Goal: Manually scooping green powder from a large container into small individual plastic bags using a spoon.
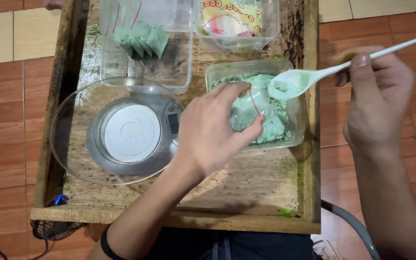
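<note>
1. The left hand is pinching a small clear zip bag with a red seal line between thumb and fingers, holding it open over the green powder.
2. The right hand is gripping the handle of a white plastic spoon with closed fingers, thumb pressing on top; the bowl of the spoon is carrying a little green powder and is hovering just beside the mouth of the bag.
3. The green powder is lying in a clear plastic tub, which is sitting at the right side of a worn wooden tray.
4. A clear glass bowl is resting on a round digital kitchen scale at the left of the tray, just beside the left wrist.
5. Behind the scale, a clear container is holding several filled green packets standing in a row.
6. Another clear container at the far right is holding a yellow and red packet.
7. The tray is standing over a reddish tiled floor.
</note>
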